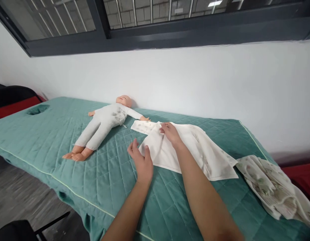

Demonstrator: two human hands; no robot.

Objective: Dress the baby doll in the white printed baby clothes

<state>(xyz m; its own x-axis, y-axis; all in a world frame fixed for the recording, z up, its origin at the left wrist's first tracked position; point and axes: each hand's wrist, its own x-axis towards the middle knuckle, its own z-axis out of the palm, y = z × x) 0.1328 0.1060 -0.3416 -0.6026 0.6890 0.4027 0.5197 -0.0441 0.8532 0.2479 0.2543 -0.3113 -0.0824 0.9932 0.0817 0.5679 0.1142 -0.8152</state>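
Note:
A white baby shirt [180, 150] with a faint print lies spread on the green quilted cover, one sleeve [142, 126] stretching toward the doll. My right hand [171, 132] is at its upper edge, fingertips closed on a bit of the cloth. Just off the shirt's left side is my left hand [142, 162], open, its thumb and fingers apart and nothing in them. To the left a baby doll [104, 120] lies on its back, with a white cloth body and bare plastic head, hands and feet. Its chest has a dark worn patch with loose threads.
A crumpled printed baby garment [272, 187] lies at the right end of the green-covered bed [77, 180]. The bed has a face hole [38, 109] at the far left. Behind runs a white wall [195, 80] below a dark-framed window. A black chair [16, 231] stands at lower left.

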